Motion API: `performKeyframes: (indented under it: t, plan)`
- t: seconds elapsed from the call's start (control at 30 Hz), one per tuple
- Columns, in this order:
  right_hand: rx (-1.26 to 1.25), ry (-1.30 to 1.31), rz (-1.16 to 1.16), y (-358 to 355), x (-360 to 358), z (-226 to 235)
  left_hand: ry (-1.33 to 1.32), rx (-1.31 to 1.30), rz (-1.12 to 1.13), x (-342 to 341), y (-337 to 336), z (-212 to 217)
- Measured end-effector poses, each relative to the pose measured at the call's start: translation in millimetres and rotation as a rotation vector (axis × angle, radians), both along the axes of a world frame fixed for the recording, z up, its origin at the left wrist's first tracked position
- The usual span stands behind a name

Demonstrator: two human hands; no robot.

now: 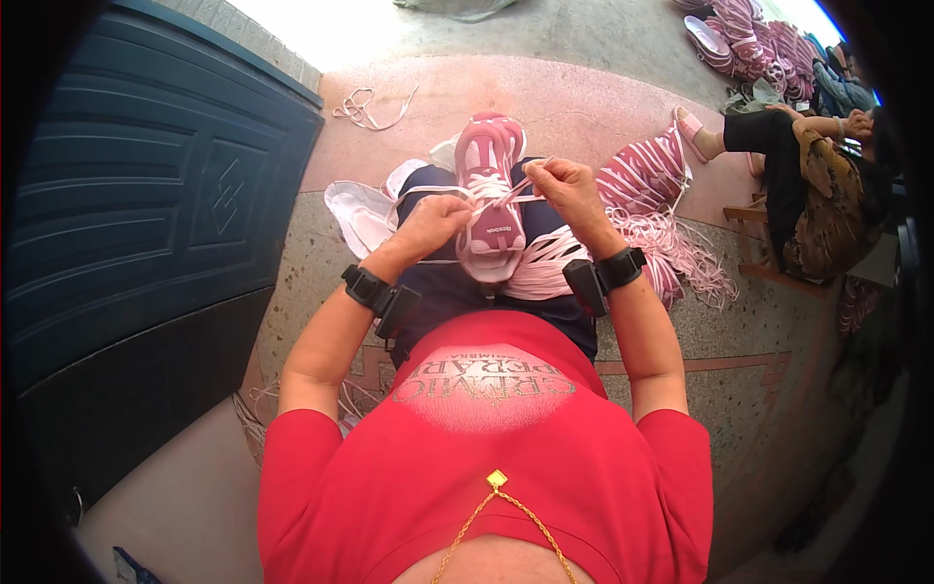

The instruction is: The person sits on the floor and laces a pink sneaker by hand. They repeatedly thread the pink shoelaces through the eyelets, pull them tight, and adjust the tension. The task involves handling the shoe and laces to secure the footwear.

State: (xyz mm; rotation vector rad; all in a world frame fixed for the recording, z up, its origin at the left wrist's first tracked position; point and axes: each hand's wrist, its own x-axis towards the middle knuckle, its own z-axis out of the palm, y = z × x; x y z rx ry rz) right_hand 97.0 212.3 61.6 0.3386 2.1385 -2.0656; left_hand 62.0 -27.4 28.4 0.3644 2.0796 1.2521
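A pink and white sneaker (489,232) rests on my lap, its toe pointing away from me. White shoelaces (491,187) cross over its upper and run out to both sides. At the left of the shoe, my left hand (440,222) is closed with the lace pinched in its fingers. My right hand (569,193) pinches lace too, raised a little to the right of the shoe. Between the hands the laces meet over the tongue; whether they form a knot is too small to tell.
Pink-and-white lace bundles (642,180) and loose pink laces (671,253) lie to my right. White shoe parts (360,216) lie at my left. A loose lace (370,109) is on the floor ahead. A dark blue door (175,175) stands left; a seated person (827,185) is at right.
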Motion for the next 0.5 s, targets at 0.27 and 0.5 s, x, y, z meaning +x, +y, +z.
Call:
performKeyframes:
  t: [0.27,0.5]
  plan:
    - [0.005,0.13,0.047,-5.3,0.0,4.4,0.195,-0.146,0.014,-4.5,9.7,19.3]
    - [0.051,0.136,0.083,-5.6,-1.2,5.0,0.308,-0.174,0.078,-4.3,15.5,17.0]
